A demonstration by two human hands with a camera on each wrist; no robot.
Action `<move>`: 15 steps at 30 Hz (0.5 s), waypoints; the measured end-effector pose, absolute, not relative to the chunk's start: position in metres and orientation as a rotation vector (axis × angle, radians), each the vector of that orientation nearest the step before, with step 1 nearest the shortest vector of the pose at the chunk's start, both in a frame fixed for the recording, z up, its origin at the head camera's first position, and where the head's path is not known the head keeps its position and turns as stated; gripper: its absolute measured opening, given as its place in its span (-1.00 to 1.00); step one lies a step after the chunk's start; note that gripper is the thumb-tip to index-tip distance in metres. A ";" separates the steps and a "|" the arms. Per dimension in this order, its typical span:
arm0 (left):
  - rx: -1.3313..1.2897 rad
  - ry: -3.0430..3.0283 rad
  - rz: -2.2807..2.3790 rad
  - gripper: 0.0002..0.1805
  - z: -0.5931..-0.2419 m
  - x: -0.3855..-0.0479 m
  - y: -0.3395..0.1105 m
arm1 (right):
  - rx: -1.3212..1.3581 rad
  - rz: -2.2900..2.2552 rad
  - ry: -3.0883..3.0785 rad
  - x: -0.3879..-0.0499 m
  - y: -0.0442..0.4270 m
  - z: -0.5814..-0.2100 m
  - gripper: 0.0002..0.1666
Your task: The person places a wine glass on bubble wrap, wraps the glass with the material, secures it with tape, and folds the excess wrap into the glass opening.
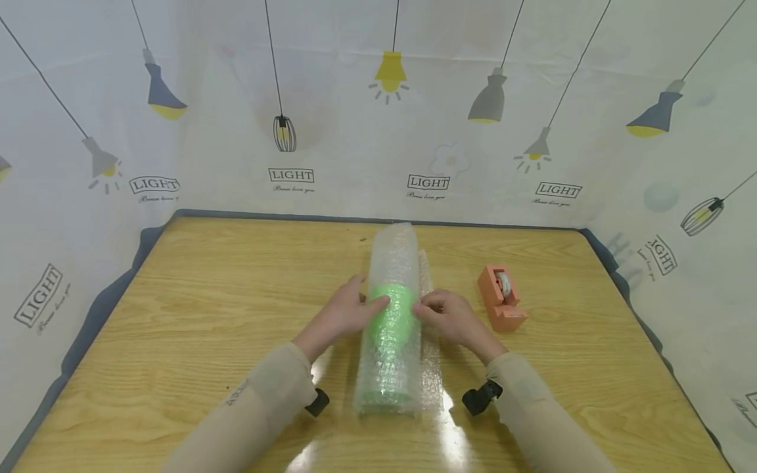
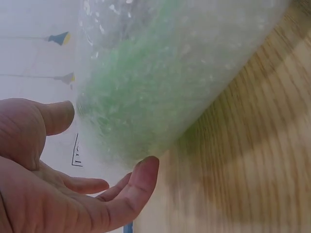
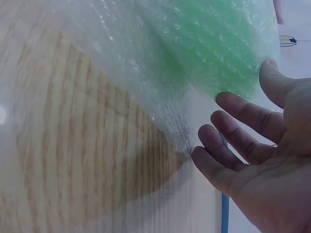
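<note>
Bubble-wrap roll [image 1: 387, 355], head view: on the wooden bench [image 1: 207, 295], green contents [image 1: 395, 315] blurred, lamp-print cloth [image 1: 349, 184] behind. Left wrist: roll cut off; left hand [image 2: 58, 199], loosely spread, touches it. Right wrist: right hand [image 3: 272, 177], fingers extended, at its flap [image 3: 167, 104].

Coral tape dispenser [image 1: 500, 303] on wooden table [image 1: 236, 282]; pale backdrop [image 1: 343, 112] behind, printed with lamps [image 1: 391, 69], "LIGHT" lettering [image 1: 428, 182]

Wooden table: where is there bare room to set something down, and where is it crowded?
Bare: the table left of the left hand, out to its left edge; also right of the tape dispenser. Crowded: the middle, around the bubble-wrapped bundle and right hand.
</note>
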State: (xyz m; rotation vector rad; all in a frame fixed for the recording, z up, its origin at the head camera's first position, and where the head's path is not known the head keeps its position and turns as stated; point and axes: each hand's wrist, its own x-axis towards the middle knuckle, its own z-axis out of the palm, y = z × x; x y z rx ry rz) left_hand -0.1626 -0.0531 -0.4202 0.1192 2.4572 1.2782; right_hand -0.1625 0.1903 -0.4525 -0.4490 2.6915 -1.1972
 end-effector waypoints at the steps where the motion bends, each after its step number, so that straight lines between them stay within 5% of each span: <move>1: 0.112 2.444 1.281 -0.09 -0.420 -0.163 -0.055 | -0.452 -1.193 2.693 -0.163 0.191 -0.453 -0.70; 15: 0.017 2.424 1.245 0.11 -0.423 -0.163 -0.049 | -0.382 -1.199 2.694 -0.160 0.199 -0.450 -0.68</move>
